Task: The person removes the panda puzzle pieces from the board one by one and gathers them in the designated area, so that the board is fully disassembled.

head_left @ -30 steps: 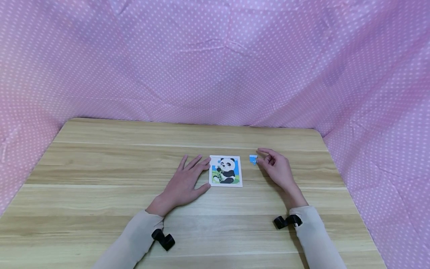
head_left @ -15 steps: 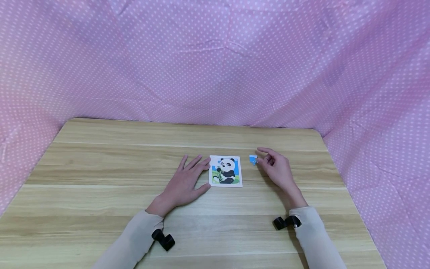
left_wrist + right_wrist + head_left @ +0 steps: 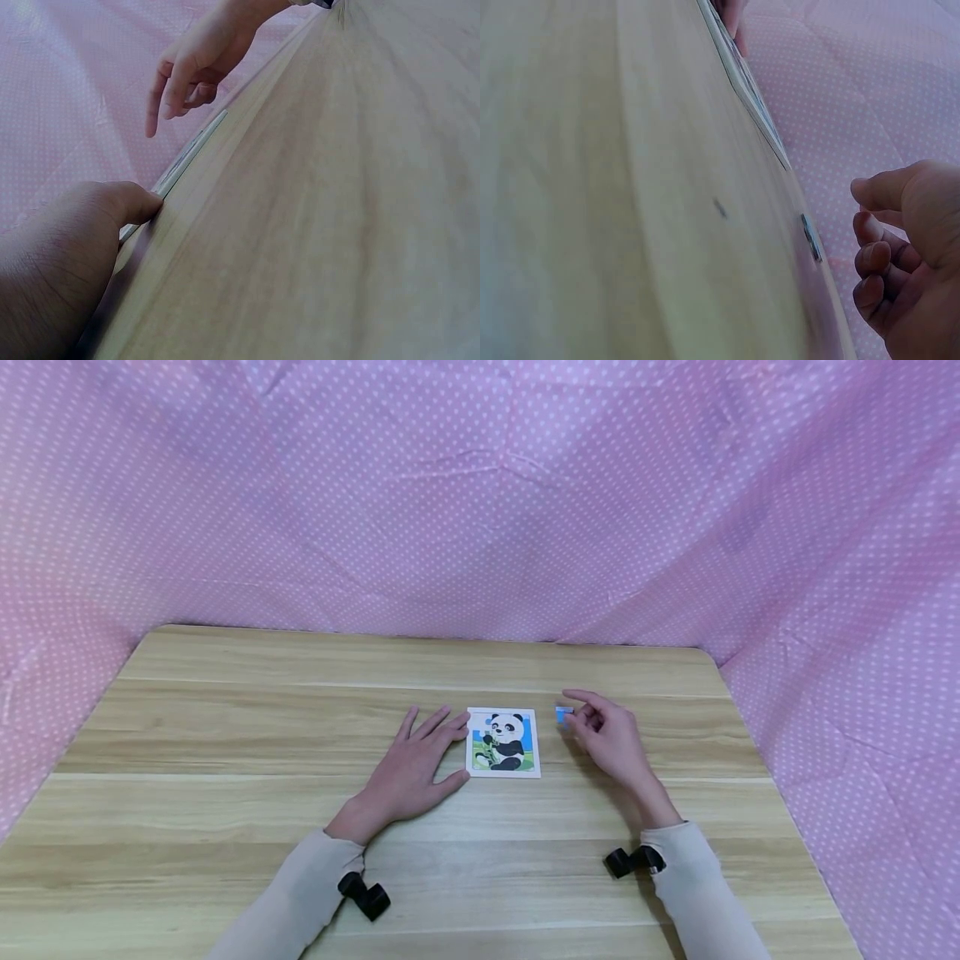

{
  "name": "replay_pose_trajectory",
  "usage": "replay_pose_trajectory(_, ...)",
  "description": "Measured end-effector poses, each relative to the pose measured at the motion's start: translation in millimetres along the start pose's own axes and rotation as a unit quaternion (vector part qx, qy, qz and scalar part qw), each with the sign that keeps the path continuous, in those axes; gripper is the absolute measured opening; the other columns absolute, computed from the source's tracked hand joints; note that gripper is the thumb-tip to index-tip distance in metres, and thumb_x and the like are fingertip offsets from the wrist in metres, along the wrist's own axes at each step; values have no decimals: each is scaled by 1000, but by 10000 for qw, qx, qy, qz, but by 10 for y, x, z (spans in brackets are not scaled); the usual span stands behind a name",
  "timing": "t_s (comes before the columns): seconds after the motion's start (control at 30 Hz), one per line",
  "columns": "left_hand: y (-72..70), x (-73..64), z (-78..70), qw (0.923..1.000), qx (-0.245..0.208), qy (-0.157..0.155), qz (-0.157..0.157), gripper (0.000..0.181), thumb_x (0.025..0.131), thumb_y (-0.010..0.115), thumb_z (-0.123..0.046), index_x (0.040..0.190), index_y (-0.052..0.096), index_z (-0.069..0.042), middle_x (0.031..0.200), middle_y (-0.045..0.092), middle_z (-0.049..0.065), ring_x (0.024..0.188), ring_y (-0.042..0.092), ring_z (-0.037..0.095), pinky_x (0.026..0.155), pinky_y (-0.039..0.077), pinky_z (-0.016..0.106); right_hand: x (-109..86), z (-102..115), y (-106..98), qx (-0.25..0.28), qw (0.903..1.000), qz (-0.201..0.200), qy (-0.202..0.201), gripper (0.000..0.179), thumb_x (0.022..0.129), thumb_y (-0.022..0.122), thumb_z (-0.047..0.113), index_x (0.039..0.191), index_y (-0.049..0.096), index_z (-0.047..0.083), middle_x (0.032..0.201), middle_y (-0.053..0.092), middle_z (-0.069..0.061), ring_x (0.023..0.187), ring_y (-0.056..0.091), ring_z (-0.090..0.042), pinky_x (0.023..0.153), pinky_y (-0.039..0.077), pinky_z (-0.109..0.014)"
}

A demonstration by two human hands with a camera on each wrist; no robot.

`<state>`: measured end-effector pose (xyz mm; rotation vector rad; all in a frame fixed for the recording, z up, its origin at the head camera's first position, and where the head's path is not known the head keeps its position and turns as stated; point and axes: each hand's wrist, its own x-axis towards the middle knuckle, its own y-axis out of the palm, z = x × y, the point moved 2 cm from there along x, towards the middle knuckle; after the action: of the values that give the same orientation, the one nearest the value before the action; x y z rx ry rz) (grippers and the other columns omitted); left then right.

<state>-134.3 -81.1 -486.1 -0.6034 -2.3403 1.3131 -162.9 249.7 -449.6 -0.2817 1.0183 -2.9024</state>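
A square panda puzzle (image 3: pixel 504 743) with a white frame lies flat on the table. My left hand (image 3: pixel 408 772) rests beside it, fingers spread, with fingertips and thumb touching its left edge; in the left wrist view the thumb (image 3: pixel 139 201) meets that edge. A small blue puzzle piece (image 3: pixel 562 715) lies right of the frame, partly covered by my right hand in the head view. In the right wrist view the piece (image 3: pixel 811 238) lies on the tabletop, apart from the fingers. My right hand (image 3: pixel 611 739) hovers beside it, index finger extended, other fingers loosely curled, with nothing visibly held.
The wooden table (image 3: pixel 225 710) extends around both hands, its rounded far corners against a pink dotted cloth (image 3: pixel 480 510). A small dark mark (image 3: pixel 720 208) shows on the tabletop in the right wrist view. Black wrist cameras (image 3: pixel 365 896) sit on both sleeves.
My right hand has shifted slightly left, and its fingers now cover more of the blue piece. The left hand and panda puzzle stay in nearly the same place.
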Motion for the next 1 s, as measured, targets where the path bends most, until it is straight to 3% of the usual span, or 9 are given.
replay_pose_trajectory(0.63,17,0,11,10000,7,-7,-11,68,107,65,-51,162,56,-11,180,34,-6,170,23,25,140,-4,55,-58,211,191,285,9990,294,-150,43,101,79,1,143,72,3,88,70,-9,66,61,-15,53,51,-21)
replay_pose_trajectory(1.0,24,4,16,10000,44,-7,-16,68,107,64,-51,162,56,-12,181,34,-6,170,23,25,140,-4,56,-84,370,307,124,9984,439,-347,44,97,82,-1,140,73,1,89,72,-5,73,62,-15,62,53,-21)
